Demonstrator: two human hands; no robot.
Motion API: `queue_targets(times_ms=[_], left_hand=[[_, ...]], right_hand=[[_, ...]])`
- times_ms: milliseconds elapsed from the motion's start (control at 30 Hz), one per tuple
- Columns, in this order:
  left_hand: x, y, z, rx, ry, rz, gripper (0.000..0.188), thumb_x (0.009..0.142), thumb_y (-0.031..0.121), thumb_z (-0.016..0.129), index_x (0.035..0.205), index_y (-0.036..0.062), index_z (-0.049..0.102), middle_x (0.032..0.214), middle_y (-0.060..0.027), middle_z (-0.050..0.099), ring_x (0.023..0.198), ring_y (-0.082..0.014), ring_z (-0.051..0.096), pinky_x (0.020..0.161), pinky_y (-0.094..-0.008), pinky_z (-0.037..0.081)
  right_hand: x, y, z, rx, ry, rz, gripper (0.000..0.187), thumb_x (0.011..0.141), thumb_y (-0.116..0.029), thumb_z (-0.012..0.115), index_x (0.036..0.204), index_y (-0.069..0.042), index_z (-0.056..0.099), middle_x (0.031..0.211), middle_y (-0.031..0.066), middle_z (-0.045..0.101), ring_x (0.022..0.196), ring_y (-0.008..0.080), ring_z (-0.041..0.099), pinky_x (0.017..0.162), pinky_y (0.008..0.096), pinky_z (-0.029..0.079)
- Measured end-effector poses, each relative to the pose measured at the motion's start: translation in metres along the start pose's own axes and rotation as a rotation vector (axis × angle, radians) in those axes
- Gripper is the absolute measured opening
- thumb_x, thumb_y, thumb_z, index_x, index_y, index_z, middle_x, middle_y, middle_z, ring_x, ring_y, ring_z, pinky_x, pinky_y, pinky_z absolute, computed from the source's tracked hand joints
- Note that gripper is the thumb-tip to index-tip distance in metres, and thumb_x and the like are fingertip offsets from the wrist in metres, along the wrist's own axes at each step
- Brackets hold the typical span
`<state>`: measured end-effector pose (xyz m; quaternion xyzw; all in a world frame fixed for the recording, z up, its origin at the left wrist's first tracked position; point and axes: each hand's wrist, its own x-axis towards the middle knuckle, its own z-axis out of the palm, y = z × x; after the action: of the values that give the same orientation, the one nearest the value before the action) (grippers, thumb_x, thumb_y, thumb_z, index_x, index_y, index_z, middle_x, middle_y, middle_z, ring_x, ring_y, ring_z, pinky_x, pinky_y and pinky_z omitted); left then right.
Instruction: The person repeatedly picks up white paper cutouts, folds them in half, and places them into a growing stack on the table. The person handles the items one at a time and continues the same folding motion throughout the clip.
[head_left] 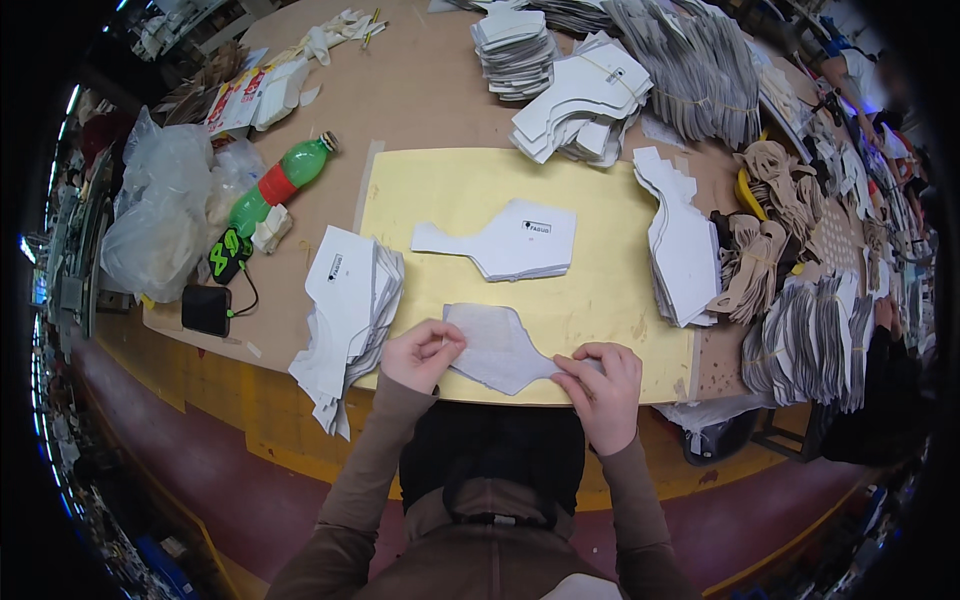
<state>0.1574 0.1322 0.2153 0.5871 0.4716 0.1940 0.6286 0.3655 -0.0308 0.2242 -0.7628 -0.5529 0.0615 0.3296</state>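
A grey cut fabric piece [492,345], wide at its left and narrowing to a strip at its right, lies on the yellow sheet [610,300] near the table's front edge. My left hand [425,353] pinches its left edge between thumb and fingertips. At the narrow right end, my right hand [606,390] grips it with thumb and fingers closed. Just beyond lies a small stack of white cut pieces [525,240] of similar outline, printed side up. Left of my left hand, a thicker stack of white pieces [340,300] hangs partly over the front edge.
Another white stack [680,240] lies at the sheet's right side. Bundled white and grey pieces [690,70] fill the back right, with tan strap-like pieces [755,260] nearer. On the left are a green bottle [285,185], a plastic bag [160,210] and a black phone-like device [206,310].
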Motion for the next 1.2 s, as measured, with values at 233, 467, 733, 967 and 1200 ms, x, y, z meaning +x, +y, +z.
queue_targets(times_ms=[233,467,733,967,1200], left_hand=[[-0.014,0.011,0.002,0.285,0.103,0.299,0.022,0.087,0.002,0.074,0.109,-0.0009,0.075,0.099,-0.0108,0.072,0.083,-0.0171,0.073,0.074,-0.0261,0.058],[-0.011,0.008,0.001,0.332,0.135,0.336,0.023,0.084,0.001,0.075,0.108,0.0004,0.075,0.102,-0.0087,0.070,0.077,-0.0148,0.068,0.071,-0.0257,0.058],[-0.013,0.001,0.002,0.260,0.149,0.325,0.022,0.084,-0.002,0.073,0.105,-0.0003,0.074,0.101,-0.0070,0.067,0.077,-0.0121,0.063,0.069,-0.0248,0.056],[-0.012,-0.003,0.002,0.173,0.132,0.280,0.021,0.084,-0.004,0.071,0.105,-0.0003,0.072,0.102,-0.0060,0.064,0.079,-0.0106,0.062,0.071,-0.0236,0.057],[-0.014,-0.004,0.006,0.191,0.165,0.301,0.022,0.085,-0.003,0.070,0.106,-0.0001,0.072,0.105,-0.0064,0.064,0.081,-0.0105,0.063,0.071,-0.0239,0.058]], right_hand=[[-0.001,-0.002,0.000,0.007,-0.005,0.032,0.020,0.078,-0.018,0.081,0.098,-0.014,0.078,0.100,0.0015,0.063,0.102,0.0255,0.055,0.092,0.0404,0.041],[-0.001,-0.002,0.000,0.010,-0.020,0.048,0.020,0.079,-0.018,0.081,0.098,-0.014,0.078,0.101,0.0006,0.063,0.103,0.0252,0.055,0.093,0.0405,0.040],[0.000,-0.003,0.001,0.026,-0.028,0.071,0.022,0.076,-0.013,0.081,0.098,-0.011,0.078,0.101,0.0027,0.062,0.103,0.0258,0.054,0.092,0.0396,0.041],[0.003,-0.022,-0.003,-0.053,-0.036,0.064,0.030,0.083,-0.011,0.077,0.112,-0.009,0.074,0.112,0.0068,0.064,0.110,0.0292,0.057,0.097,0.0430,0.042],[0.020,-0.050,0.038,0.119,-0.164,-0.144,0.061,0.094,-0.020,0.067,0.146,0.003,0.046,0.151,0.0186,0.048,0.138,0.0358,0.048,0.111,0.0473,0.040]])
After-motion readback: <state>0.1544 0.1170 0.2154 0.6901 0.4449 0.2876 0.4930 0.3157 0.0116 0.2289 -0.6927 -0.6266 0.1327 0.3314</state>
